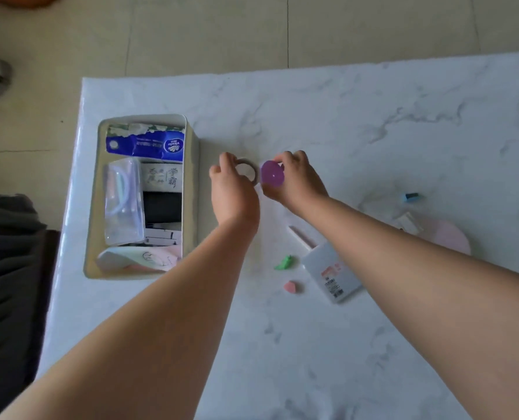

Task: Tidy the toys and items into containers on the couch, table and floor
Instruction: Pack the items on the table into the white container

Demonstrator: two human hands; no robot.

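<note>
On the white marble table [343,122], my left hand [232,189] grips a clear ring-shaped tape roll [247,171] just right of the white storage box [191,189]. My right hand [294,180] pinches a round purple piece [271,174] right beside the roll. The box holds a blue tissue pack [149,145], a clear pouch [122,201], a card with writing [161,178] and a pink-and-white item [140,260].
Loose items lie near my right forearm: a green eraser piece [284,263], a pink eraser [293,287], a white card box [331,271], a pale stick [300,236], a blue cap [411,197] and a pink flat object [452,237]. Beige floor tiles surround the table; dark fabric [7,268] lies left.
</note>
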